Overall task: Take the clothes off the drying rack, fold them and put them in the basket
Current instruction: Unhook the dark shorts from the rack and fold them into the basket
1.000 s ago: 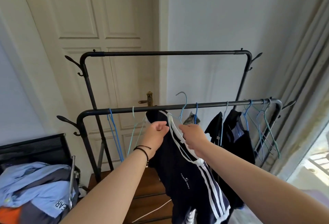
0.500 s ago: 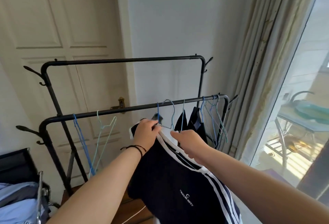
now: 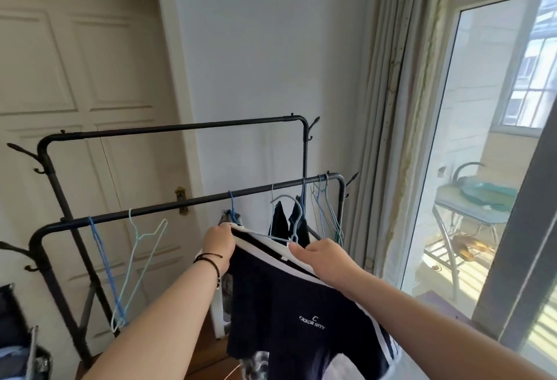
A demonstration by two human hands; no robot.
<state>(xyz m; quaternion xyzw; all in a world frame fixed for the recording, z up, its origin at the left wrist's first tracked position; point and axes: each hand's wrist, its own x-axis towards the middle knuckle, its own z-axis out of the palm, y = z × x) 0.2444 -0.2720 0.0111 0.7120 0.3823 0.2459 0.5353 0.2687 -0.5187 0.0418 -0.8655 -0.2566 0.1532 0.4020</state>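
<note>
Left hand (image 3: 218, 242) has a closed grip on the dark shirt (image 3: 289, 313) at its white collar; right hand (image 3: 324, 254) pinches the other shoulder. The shirt hangs between them, just below the rack's (image 3: 187, 203) front bar, a pale hanger (image 3: 294, 222) at its neck.

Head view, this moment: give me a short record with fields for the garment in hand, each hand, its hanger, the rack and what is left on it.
garment: navy T-shirt with white stripes and a small white chest logo, held off the rail
left hand: grips the shirt's neckline at one side
right hand: grips the neckline at the other side
hanger: pale blue hanger, still in the neckline, hook off the rail
rack: black two-rail drying rack
left on rack: dark garments near the far end; empty hangers nearer
</note>
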